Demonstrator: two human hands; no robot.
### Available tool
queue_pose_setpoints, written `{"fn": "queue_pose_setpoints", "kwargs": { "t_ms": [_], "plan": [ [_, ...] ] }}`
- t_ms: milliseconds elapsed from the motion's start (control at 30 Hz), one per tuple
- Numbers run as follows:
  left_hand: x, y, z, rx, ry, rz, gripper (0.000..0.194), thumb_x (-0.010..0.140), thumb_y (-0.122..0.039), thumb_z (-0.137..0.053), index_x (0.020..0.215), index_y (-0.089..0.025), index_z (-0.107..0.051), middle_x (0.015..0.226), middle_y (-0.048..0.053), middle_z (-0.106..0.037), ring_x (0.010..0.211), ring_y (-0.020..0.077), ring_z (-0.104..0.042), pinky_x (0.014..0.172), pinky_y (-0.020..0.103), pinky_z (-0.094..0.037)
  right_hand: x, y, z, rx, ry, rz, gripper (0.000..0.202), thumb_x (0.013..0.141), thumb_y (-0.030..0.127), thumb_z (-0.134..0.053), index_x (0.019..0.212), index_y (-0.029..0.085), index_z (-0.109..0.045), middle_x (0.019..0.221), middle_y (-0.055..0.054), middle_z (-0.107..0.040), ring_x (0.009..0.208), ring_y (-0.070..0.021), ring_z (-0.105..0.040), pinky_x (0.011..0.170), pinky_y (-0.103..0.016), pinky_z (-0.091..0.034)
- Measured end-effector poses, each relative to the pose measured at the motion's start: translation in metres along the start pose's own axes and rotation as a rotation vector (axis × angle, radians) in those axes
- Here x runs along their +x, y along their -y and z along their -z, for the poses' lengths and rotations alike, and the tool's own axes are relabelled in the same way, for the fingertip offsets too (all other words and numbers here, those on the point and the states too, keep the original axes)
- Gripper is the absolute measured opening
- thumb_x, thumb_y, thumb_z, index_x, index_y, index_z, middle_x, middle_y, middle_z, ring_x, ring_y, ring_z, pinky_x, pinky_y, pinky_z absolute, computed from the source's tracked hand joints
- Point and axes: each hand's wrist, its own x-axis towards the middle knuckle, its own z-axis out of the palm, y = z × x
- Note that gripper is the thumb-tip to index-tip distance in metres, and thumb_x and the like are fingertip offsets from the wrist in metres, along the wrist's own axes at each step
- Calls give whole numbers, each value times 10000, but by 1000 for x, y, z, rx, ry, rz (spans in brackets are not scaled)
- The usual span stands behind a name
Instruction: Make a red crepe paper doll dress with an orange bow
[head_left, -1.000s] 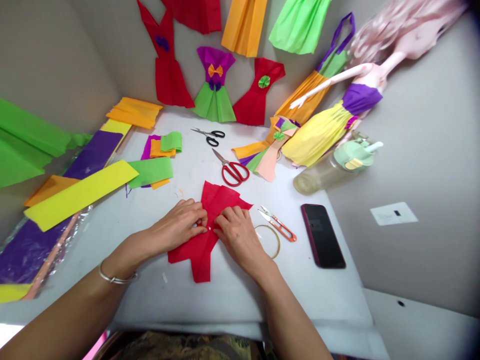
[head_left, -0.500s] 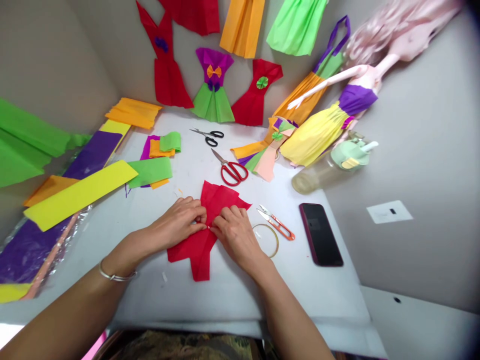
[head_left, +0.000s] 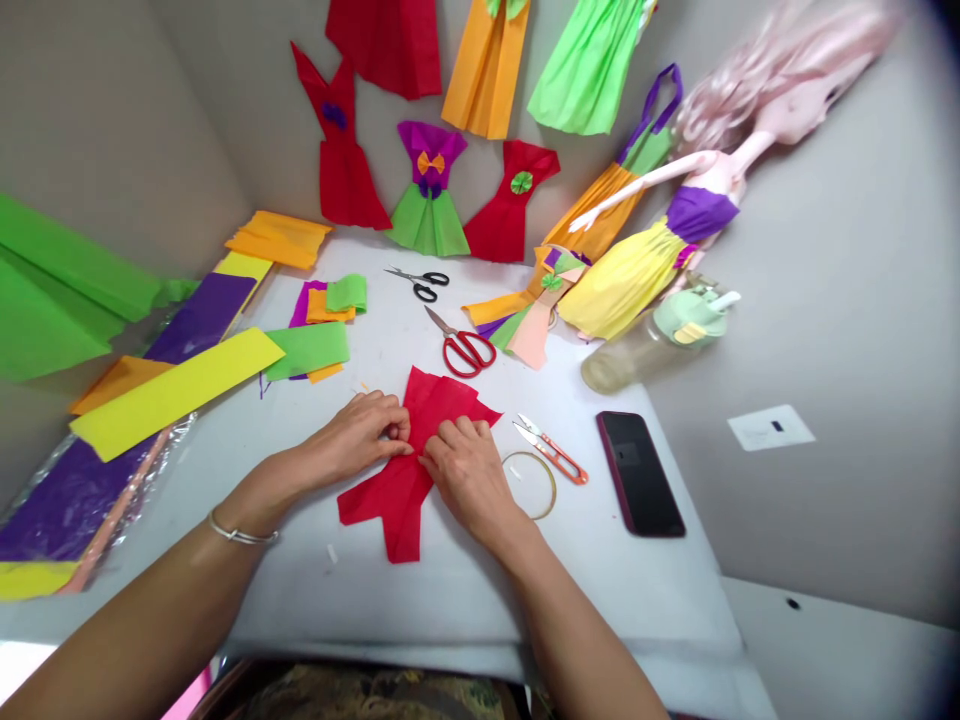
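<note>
A red paper dress (head_left: 405, 500) lies on the white table, its two strap-like ends toward me and its wider part away from me. At its narrow middle, my left hand (head_left: 369, 432) pinches the paper from the left with bent fingers. My right hand (head_left: 466, 462) grips the same middle from the right, its fingertips close to those of the left. Orange thread snips (head_left: 555, 452) and a thin yellowish ring (head_left: 553, 490) lie just right of my right hand. Beyond the dress are red-handled scissors (head_left: 466, 352) and black-handled scissors (head_left: 426, 284).
Coloured paper strips (head_left: 180, 395) and small folded pieces (head_left: 307, 350) are at the left. A phone (head_left: 641, 475), a bottle (head_left: 637, 350) and a doll (head_left: 694, 215) stand or lie at the right. Paper dresses (head_left: 429, 190) hang on the back wall.
The view has tilted slightly, so the background sits lower. My hands remain at the red dress's middle, and its left strap end has shifted slightly.
</note>
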Motion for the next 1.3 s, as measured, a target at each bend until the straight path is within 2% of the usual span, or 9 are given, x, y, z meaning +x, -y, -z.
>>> {"fn": "queue_pose_setpoints", "kwargs": {
  "t_ms": [367, 600, 733, 833, 900, 967, 1067, 1167, 1300],
  "plan": [
    [2, 7, 4, -12, -77, 42, 200, 840, -318, -652, 698, -203, -571, 738, -16, -574, 762, 185, -490, 735, 315, -343, -1, -2, 3, 5, -44, -47, 191, 936, 245, -588, 758, 179, -603, 782, -35, -611, 757, -193, -459, 688, -329, -270],
    [6, 8, -4, 124, -263, 85, 266, 882, -360, -608, 679, -196, -557, 722, 4, -576, 745, 201, -497, 735, 344, -364, -1, -4, 1, 6, -35, -62, 137, 908, 203, -624, 775, 177, -605, 782, -28, -626, 743, -188, -485, 689, -319, -288],
    [1, -7, 8, 158, -336, 41, 164, 935, -316, -523, 858, -207, -619, 882, 34, -631, 877, 224, -537, 845, 379, -400, -5, -13, 19, 10, -124, -159, 156, 964, 216, -542, 834, 185, -623, 819, -33, -643, 776, -187, -522, 742, -314, -321],
    [-9, -19, 13, 199, -266, -94, 229, 980, -273, -429, 1082, -206, -623, 1098, 69, -660, 1073, 233, -562, 971, 391, -407, -15, -15, 42, -14, -152, -173, 189, 976, 178, -500, 850, 194, -640, 799, -34, -647, 772, -189, -542, 782, -324, -348],
    [-17, -20, 8, 254, -204, -180, 317, 995, -277, -401, 1255, -195, -564, 1301, 98, -616, 1269, 244, -493, 1104, 422, -319, -24, -11, 54, -19, -151, -130, 204, 981, 164, -479, 875, 195, -650, 796, -36, -656, 759, -189, -553, 806, -338, -367],
    [-26, -14, -3, 300, -143, -218, 422, 1002, -343, -402, 1396, -202, -458, 1473, 106, -492, 1401, 243, -377, 1177, 434, -218, -34, -6, 59, -4, -153, -71, 198, 985, 164, -464, 946, 189, -657, 848, -52, -685, 791, -196, -579, 846, -358, -389],
    [-35, 1, -19, 322, -80, -192, 542, 1004, -432, -380, 1491, -198, -332, 1554, 110, -377, 1452, 223, -302, 1200, 406, -180, -46, 2, 51, 26, -130, 2, 233, 993, 194, -456, 1157, 161, -618, 1104, -106, -703, 1028, -233, -608, 987, -423, -379],
    [-39, 11, -25, 325, -88, -128, 632, 980, -516, -391, 1505, -174, -307, 1568, 140, -337, 1465, 250, -269, 1206, 433, -159, -53, 5, 32, 8, -59, 17, 397, 987, 296, -495, 1334, 105, -513, 1371, -157, -574, 1294, -285, -484, 1088, -495, -327],
    [-37, 15, -19, 293, -98, -123, 590, 994, -488, -373, 1503, -195, -314, 1549, 124, -380, 1465, 252, -270, 1206, 469, -144, -55, 2, 11, -36, 22, 26, 512, 963, 377, -538, 1368, 69, -481, 1426, -181, -518, 1353, -313, -425, 1087, -534, -346]
  ]
}}
